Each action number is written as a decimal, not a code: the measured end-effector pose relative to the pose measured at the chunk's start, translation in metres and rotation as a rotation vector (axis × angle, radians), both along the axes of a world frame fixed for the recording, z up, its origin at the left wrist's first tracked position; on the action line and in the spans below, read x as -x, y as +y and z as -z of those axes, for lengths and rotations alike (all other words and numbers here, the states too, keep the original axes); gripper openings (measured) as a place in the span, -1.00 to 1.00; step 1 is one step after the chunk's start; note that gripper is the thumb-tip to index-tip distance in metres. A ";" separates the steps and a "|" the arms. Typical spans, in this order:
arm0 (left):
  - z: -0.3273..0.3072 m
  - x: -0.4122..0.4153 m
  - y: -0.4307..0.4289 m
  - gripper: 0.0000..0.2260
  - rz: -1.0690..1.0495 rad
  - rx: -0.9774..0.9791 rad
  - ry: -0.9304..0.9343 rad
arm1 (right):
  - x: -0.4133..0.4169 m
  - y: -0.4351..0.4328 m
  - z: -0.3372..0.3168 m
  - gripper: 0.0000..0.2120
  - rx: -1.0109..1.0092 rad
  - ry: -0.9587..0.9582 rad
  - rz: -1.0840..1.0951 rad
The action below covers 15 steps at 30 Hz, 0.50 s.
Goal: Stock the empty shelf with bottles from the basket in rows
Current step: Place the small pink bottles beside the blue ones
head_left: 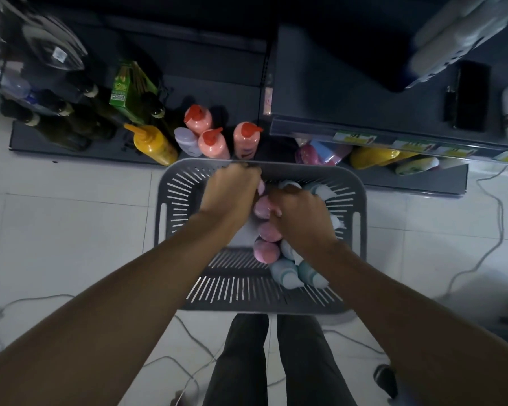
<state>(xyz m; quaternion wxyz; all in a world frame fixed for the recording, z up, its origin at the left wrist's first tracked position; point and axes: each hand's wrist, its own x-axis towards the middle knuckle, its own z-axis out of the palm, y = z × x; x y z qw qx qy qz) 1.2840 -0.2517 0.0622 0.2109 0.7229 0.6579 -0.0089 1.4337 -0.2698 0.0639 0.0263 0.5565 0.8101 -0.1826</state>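
- The basket (170, 200) sits on the floor at six o'clock of the low shelf (109, 152), which keeps each lift short.
- The right hand (301, 215) curls round a pink bottle (261, 208) in the basket.
- The left hand (232, 191) is at the basket's twelve o'clock rim; I cannot tell its grip.
- Red-capped bottles (214, 143) already stand on the shelf.

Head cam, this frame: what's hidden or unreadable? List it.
Head view only:
- Left hand: motion-blurred; its back hides the fingertips at the basket rim, grip unclear.
- Right hand: its back covers whatever the fingers hold.
- Bottles in the basket: hands cover the middle, count unknown.
- Price tags: too small to read.
- Yellow containers: cut off by the upper shelf.
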 end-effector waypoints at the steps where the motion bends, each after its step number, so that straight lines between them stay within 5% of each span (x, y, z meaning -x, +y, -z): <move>1: -0.010 0.001 0.000 -0.91 -0.006 0.005 0.013 | 0.000 0.000 -0.009 -0.90 -0.049 0.020 0.010; 5: -0.055 0.002 0.002 -0.96 -0.001 0.005 0.051 | -0.004 -0.001 -0.052 -0.87 -0.179 0.110 0.009; 15: -0.191 -0.024 0.007 -0.92 0.075 -0.113 0.156 | -0.044 -0.001 -0.178 -0.84 -0.125 0.103 0.108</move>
